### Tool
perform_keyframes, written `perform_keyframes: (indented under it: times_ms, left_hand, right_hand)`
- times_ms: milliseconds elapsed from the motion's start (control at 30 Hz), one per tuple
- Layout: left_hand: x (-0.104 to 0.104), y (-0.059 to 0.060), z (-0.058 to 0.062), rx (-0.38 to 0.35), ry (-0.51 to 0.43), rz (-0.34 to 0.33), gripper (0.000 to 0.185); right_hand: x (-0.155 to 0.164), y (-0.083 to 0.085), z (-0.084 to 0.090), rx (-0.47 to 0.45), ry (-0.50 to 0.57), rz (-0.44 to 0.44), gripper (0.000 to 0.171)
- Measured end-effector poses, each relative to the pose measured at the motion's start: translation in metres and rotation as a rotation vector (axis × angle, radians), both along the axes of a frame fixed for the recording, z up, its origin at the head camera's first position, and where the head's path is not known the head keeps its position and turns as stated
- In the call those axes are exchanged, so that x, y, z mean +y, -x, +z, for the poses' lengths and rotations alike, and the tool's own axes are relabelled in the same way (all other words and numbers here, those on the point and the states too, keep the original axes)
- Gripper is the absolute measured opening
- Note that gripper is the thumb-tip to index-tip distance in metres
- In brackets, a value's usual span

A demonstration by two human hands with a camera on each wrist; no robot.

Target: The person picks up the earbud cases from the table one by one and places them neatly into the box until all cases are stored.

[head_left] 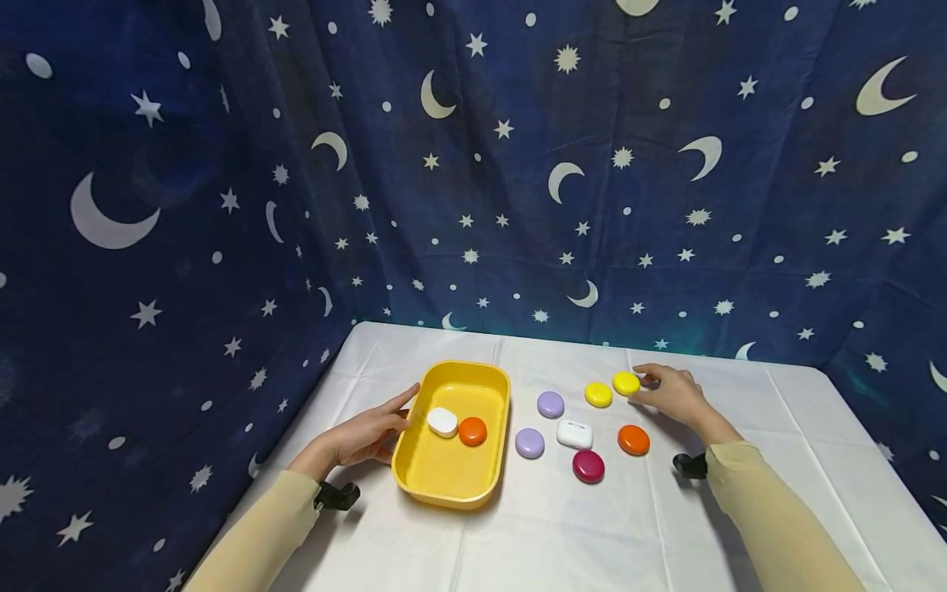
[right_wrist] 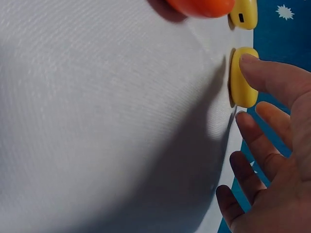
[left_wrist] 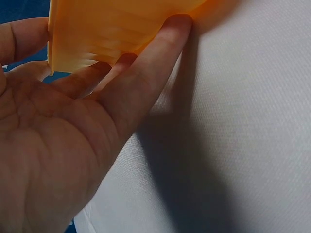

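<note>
Tray held two pieces, seven lay outside; left hand touched it outstretched, right hand yellow piece, grip unclear.

Tray stands on the table, left of seven loose pieces; two pieces lie inside it. Left hand is at the tray's left wall, right hand at the farthest loose piece. Curtain hangs behind the table.
</note>
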State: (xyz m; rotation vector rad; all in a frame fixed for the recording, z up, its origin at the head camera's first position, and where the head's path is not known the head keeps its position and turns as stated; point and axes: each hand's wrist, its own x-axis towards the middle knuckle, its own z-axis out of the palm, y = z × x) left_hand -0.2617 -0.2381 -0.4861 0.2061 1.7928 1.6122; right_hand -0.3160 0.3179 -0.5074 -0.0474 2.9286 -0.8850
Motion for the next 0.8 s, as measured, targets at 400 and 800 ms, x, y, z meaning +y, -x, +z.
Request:
perform_keyframes:
  times_ms: [400, 800]
  left_hand:
    - [-0.0008, 0.0004, -0.0016, -0.005, -0.011, 0.005, 0.073]
    - [0.0003, -0.0006, -0.0001, -0.009, -0.003, 0.013, 0.072]
  right_hand:
    - [-0.0044, 0.0029, -0.0064, -0.024, -0.029, -0.027, 0.077]
    - [-0.0064, 0.0048, -0.0093, -0.032, -0.036, -0.045, 0.077]
